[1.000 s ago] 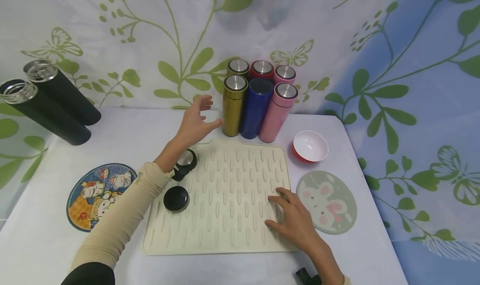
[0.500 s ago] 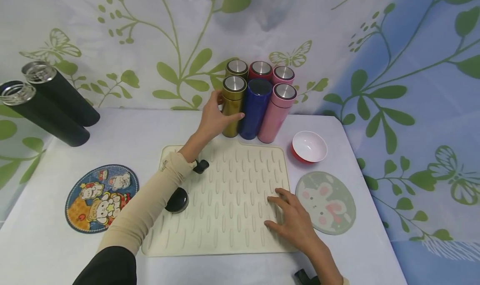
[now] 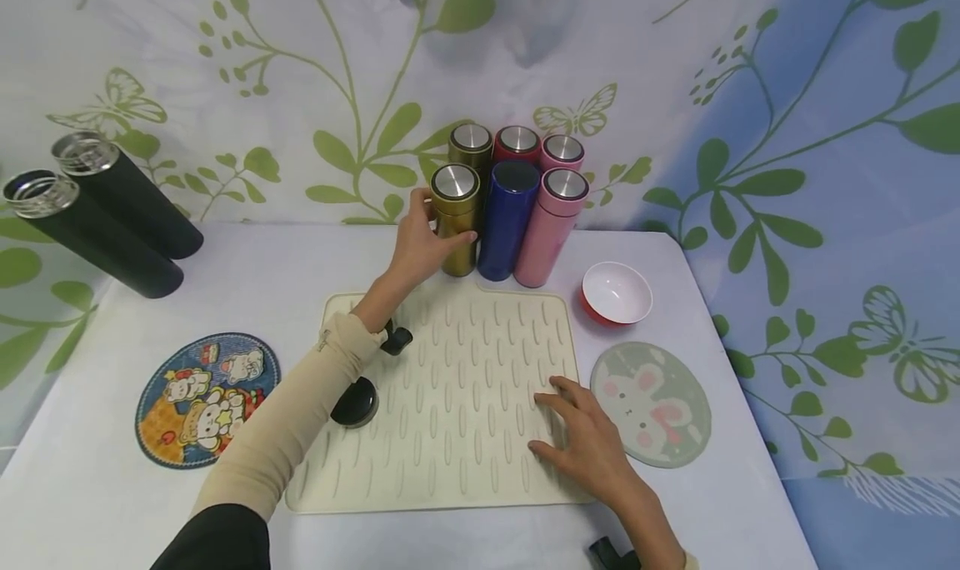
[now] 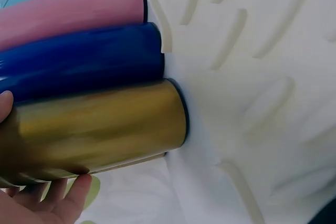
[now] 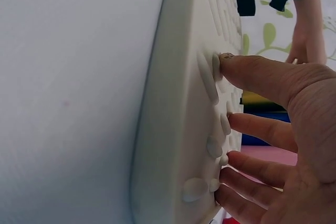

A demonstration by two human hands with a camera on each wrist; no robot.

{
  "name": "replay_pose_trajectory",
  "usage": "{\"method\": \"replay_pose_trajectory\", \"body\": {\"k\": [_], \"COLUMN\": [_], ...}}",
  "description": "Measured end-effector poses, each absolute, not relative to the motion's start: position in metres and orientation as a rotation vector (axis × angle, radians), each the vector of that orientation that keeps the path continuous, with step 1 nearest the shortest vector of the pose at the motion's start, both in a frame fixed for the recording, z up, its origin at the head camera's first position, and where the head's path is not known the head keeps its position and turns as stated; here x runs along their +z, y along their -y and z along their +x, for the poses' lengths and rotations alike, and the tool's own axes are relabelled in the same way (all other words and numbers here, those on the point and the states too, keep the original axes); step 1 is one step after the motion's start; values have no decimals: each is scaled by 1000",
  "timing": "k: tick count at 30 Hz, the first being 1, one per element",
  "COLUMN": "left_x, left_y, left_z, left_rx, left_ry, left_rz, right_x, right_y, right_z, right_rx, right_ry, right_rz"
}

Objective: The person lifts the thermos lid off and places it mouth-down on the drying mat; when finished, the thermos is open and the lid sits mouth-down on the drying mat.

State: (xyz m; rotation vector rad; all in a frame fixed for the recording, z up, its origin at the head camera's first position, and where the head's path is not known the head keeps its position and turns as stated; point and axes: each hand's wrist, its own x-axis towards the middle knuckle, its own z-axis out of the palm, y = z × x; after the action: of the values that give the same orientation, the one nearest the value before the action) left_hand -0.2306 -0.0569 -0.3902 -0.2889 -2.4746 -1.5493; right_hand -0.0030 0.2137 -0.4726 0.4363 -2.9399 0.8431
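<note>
My left hand [image 3: 420,241] grips the front gold thermos bottle [image 3: 457,220], thumb on its right side and fingers around the left. The bottle's top leans slightly left and its base is down by the mat's back edge. In the left wrist view the gold bottle [image 4: 105,129] lies alongside a blue bottle [image 4: 84,61], with fingertips [image 4: 76,192] at its side. My right hand [image 3: 588,441] rests on the cream ridged mat [image 3: 465,478] with fingers spread and slightly bent. Its fingertips [image 5: 231,66] touch the mat's ridges in the right wrist view.
Blue [image 3: 510,220] and pink [image 3: 550,228] bottles stand beside the gold one, with several more behind. A black lid [image 3: 355,403] lies on the mat. Two dark open bottles [image 3: 97,237], a red-white bowl [image 3: 617,293], a cartoon coaster [image 3: 206,399] and a rabbit coaster [image 3: 651,403] surround it.
My left hand has reached right and taken hold of the front gold bottle, whose top has since tipped slightly left and toward me. The right hand has stayed put.
</note>
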Motion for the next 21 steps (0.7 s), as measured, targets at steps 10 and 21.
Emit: {"method": "replay_pose_trajectory", "body": {"k": [10, 21], "left_x": [-384, -348], "left_y": [76, 92], "left_z": [-206, -166], "left_rx": [-1675, -1828], "left_ry": [2274, 1935], "left_rz": [-262, -392], "right_x": [-472, -470], "right_y": [-215, -211], "right_z": [-1, 0], "right_rx": [828, 810], "right_ry": [2929, 2960], "right_rz": [444, 421]}}
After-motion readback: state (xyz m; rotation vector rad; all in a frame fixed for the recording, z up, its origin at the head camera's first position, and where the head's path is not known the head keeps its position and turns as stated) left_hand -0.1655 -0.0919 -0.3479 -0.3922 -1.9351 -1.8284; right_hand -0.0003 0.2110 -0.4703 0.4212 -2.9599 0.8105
